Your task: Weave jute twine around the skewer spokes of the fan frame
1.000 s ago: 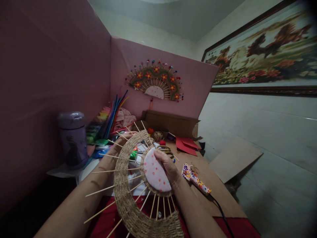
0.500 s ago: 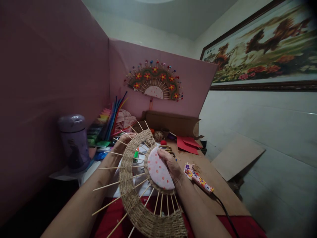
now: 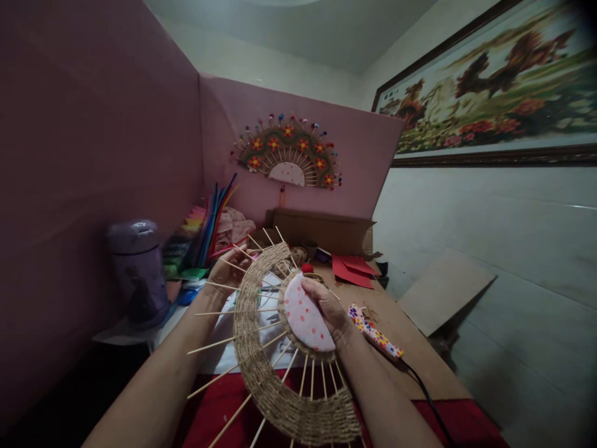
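Note:
A half-round woven fan (image 3: 261, 367) of brown twine on thin wooden sticks is held tilted in front of me. At its core is a white half-circle of cloth (image 3: 305, 314) with pink dots. My right hand (image 3: 329, 305) grips this core, thumb on the cloth and the other fingers hidden behind. Beside the fan's upper end, my left hand (image 3: 228, 270) is behind the stick tips with its fingers stretched out and apart. Whether it touches the sticks I cannot tell.
A flowered glue gun (image 3: 375, 333) with a black cord lies on the cardboard (image 3: 410, 373) at right. Red sheets (image 3: 352, 272) are behind it. A purple flask (image 3: 138, 270) and coloured pipe cleaners (image 3: 215, 218) stand at left. A finished fan (image 3: 286, 149) hangs on the pink panel.
The fan and my right hand have shifted slightly right in view. My left hand's fingers have loosened and spread by the stick tips.

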Available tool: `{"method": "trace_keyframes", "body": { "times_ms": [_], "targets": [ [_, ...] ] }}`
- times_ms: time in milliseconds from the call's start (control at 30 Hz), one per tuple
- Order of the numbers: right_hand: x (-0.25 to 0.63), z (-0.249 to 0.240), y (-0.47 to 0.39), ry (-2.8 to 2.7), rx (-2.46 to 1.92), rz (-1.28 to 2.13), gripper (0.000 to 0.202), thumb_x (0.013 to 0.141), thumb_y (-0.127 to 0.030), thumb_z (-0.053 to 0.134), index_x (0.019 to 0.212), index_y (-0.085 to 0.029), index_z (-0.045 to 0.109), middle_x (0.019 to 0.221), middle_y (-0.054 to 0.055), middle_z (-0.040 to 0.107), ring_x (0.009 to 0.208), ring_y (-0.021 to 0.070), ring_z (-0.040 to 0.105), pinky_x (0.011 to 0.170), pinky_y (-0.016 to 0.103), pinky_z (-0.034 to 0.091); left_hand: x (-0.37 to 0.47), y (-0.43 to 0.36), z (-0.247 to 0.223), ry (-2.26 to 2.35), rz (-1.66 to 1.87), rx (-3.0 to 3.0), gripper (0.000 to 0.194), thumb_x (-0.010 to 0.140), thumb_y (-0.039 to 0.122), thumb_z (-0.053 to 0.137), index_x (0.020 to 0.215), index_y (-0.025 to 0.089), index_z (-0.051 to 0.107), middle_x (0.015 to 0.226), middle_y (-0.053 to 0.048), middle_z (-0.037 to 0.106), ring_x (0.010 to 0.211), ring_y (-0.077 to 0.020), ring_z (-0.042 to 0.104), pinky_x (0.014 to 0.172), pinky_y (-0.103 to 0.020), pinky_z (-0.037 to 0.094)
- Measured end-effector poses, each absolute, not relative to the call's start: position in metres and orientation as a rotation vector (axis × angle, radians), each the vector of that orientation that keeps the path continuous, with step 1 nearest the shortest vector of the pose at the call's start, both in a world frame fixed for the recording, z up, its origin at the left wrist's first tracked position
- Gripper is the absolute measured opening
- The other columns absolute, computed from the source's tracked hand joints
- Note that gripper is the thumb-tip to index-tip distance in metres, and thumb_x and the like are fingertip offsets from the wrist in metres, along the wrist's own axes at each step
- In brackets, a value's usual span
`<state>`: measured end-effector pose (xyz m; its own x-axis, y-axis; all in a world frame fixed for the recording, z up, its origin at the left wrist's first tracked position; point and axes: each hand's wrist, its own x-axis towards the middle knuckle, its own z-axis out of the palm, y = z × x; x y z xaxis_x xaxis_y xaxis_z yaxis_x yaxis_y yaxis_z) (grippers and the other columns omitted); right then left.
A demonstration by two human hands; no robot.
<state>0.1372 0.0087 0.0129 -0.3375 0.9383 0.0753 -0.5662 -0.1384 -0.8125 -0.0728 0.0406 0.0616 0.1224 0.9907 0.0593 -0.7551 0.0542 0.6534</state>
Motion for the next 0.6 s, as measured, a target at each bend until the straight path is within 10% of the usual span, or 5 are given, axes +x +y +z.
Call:
{"method": "trace_keyframes", "body": {
  "times_ms": [300,600],
  "targets": [
    [0.142,0.009,0.013,-0.936,-0.607,1.737,0.009,0.075,-0.020,0.060,0.082,-0.016,0.057,0.071,0.000,0.066,0.061,0.0131,0.061,0.063,0.026,0.048,-0.093,0.063,0.054,0.455,1.296,0.630,0.026,0.080,0.024,0.047,0.067,0.009,0.064,0.043,0.000,0.044,0.037,-0.0079,0.039,0.033,-0.019,0.031],
    [0.150,0.011,0.015,-0.968,-0.668,1.727,0.007,0.074,-0.017,0.062,0.079,-0.015,0.057,0.065,-0.002,0.063,0.057,0.0097,0.059,0.057,0.020,0.045,-0.096,0.061,0.063,0.511,1.371,0.724,0.032,0.077,0.021,0.044,0.056,0.007,0.063,0.037,0.003,0.032,0.035,-0.0056,0.030,0.035,-0.018,0.025]
  ]
}}
